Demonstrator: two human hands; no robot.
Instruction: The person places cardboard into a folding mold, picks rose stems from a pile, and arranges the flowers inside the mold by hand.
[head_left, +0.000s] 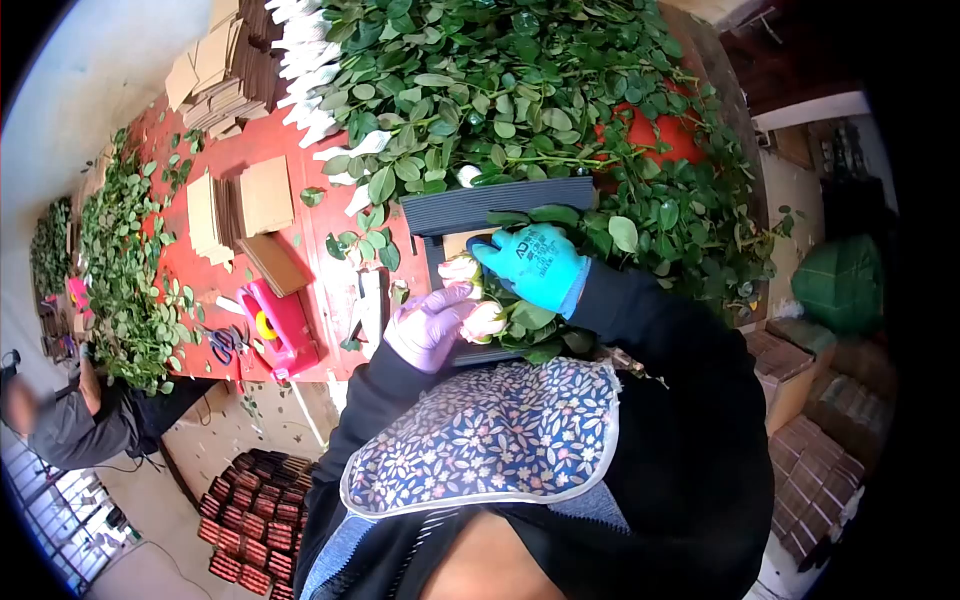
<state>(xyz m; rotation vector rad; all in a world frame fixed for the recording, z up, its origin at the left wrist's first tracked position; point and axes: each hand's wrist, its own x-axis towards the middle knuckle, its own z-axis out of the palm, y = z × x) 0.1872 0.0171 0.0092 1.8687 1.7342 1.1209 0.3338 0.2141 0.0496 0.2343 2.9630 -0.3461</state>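
My left hand (428,328), in a thin purple glove, has its fingers closed round a pale pink rose head (483,321). A second pink rose head (461,270) lies just above it, between the two hands. My right hand (537,264), in a turquoise work glove, is curled over the leafy stems just right of the blooms; its fingertips are partly hidden, so what it grips is unclear. Beneath both hands are a dark ribbed stand (500,203) and a piece of brown cardboard (457,244).
Leafy stems (500,90) cover the red table (325,200) at the back. On the left are cardboard pieces (266,197), a pink tape dispenser (282,328) and scissors (227,343). Another person (85,425) sits at far left. Boxes (785,375) stand at right.
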